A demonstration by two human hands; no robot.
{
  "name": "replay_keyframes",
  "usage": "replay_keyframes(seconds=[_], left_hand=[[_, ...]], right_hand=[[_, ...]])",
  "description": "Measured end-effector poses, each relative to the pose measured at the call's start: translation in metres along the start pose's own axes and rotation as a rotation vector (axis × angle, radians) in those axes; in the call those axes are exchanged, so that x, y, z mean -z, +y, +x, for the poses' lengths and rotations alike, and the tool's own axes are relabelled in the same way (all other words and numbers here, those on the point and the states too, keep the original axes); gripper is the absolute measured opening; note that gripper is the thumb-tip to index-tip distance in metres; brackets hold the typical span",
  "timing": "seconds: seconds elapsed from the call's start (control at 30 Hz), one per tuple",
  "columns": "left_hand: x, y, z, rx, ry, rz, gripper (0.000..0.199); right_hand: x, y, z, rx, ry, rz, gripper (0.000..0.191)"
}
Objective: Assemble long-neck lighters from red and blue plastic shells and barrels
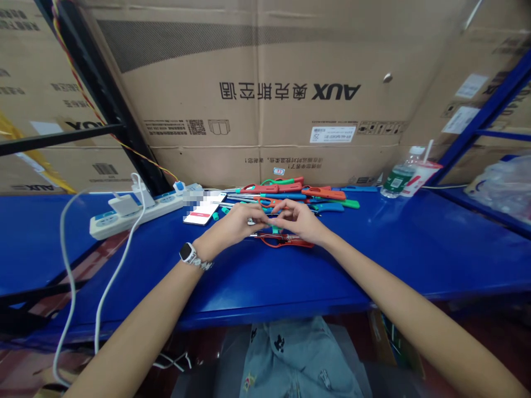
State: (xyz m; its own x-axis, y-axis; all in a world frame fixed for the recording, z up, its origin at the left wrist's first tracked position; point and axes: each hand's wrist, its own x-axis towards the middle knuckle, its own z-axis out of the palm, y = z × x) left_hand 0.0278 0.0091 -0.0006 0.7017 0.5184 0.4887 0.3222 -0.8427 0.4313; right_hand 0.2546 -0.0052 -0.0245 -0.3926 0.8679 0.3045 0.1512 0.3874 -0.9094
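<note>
Probably mid-work: the red lighter lies on the smooth blue table nearest the body, casing seemingly part-open; what's left, can't tell. Just beyond, left hand and right hand meet with fingertips drawn in narrow at a small green piece; can't tell which pinches it. Farther: heaped lighters, hard plastic grips, slim metal stems, loop-shaped guards. Behind, flat matte cardboard, creased.

Toward the left of the frame, a watch with a dark, rounded-square face, a pale case and a silvery link band. At the bottom centre, grey-blue clothing with scattered small prints, some black, one multicoloured.
</note>
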Motion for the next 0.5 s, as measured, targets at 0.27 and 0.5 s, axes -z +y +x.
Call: replay_keyframes(seconds=[0.27,0.5], left_hand=[[0.006,-0.004,-0.004,0.087,-0.158,0.024,0.014],[-0.003,-0.008,-0.004,0.102,-0.192,0.046,0.014]], right_hand=[[0.016,-0.007,-0.034,0.191,-0.062,-0.84,0.022],[0.016,-0.002,-0.039,0.108,-0.083,-0.987,0.038]])
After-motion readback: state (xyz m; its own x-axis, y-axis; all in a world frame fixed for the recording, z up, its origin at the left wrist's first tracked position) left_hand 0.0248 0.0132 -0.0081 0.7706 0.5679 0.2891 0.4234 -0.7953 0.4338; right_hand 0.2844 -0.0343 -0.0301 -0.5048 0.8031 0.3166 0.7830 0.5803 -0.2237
